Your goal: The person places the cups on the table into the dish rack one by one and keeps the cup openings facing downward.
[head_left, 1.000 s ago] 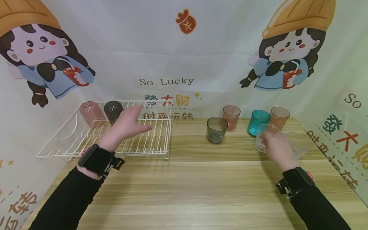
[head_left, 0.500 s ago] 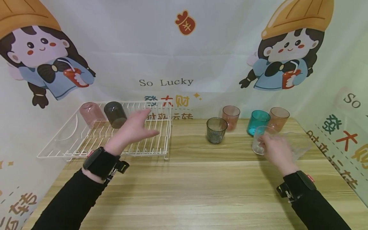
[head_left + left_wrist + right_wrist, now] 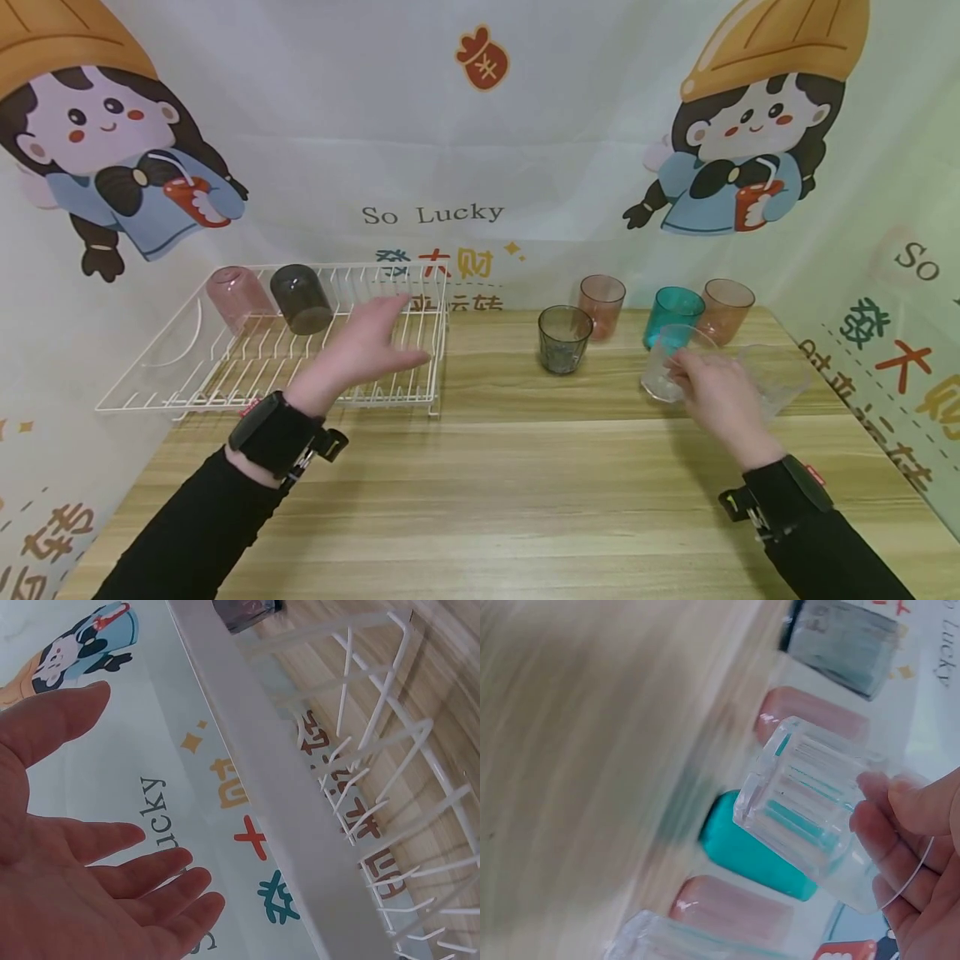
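Note:
My right hand [image 3: 720, 396] pinches a clear tumbler [image 3: 802, 802] at its rim, with thumb and fingers around the wall. The tumbler is slightly tilted, close over the table and in front of a teal tumbler [image 3: 673, 315]. Just right of that hand stands a second clear tumbler [image 3: 783, 379], partly covered by the hand in the head view. My left hand [image 3: 363, 350] hovers over the white wire dish rack [image 3: 277, 780], thumb spread from the fingers, holding nothing. On the rack, a pink tumbler [image 3: 238, 296] and a dark grey tumbler [image 3: 302, 300] sit upside down.
Left of the teal tumbler, a grey tumbler [image 3: 565, 340] and a pink one [image 3: 606, 300] stand upright. Another pinkish tumbler [image 3: 729, 308] is behind the right hand. A printed cloth [image 3: 570, 183] hangs behind the wooden table [image 3: 525, 500].
My left hand has drifted right and nearer over the rack, uncovering more of the dark grey tumbler. The right hand has shifted the clear tumbler a little to the left.

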Motion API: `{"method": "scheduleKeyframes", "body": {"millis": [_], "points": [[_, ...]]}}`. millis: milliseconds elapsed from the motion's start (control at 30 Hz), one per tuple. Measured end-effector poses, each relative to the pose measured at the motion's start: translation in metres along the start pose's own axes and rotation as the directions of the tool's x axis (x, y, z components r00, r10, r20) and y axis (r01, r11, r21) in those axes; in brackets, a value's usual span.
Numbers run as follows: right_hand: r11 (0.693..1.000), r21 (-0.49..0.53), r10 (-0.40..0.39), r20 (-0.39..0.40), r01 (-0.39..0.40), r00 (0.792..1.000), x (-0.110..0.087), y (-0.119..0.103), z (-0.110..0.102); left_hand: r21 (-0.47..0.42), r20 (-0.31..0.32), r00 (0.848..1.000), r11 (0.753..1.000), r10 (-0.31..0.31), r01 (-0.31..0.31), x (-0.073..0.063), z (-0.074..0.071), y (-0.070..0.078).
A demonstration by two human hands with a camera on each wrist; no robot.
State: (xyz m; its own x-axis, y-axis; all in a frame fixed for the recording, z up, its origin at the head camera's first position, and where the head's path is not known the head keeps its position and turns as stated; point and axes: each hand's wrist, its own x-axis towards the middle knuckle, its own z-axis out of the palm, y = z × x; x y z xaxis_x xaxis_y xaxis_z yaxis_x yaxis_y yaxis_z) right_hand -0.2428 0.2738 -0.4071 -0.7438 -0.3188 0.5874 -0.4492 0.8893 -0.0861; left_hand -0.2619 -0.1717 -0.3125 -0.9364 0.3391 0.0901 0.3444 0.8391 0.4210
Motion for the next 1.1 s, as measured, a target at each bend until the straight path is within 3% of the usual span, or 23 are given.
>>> {"method": "scheduleKeyframes", "body": {"millis": [567, 1100], "points": [[0.992, 0.124, -0.007, -0.013, 0.009, 1.0, 0.015, -0.04, -0.032, -0.034, -0.016, 0.999, 0.998, 0.047, -0.047, -0.005, 0.011, 0.011], [0.957, 0.29, 0.013, -0.084, 0.012, 0.996, 0.029, -0.072, -0.039, -0.098, -0.02, 0.999, 0.994, 0.036, -0.038, -0.007, 0.015, 0.026]]}}
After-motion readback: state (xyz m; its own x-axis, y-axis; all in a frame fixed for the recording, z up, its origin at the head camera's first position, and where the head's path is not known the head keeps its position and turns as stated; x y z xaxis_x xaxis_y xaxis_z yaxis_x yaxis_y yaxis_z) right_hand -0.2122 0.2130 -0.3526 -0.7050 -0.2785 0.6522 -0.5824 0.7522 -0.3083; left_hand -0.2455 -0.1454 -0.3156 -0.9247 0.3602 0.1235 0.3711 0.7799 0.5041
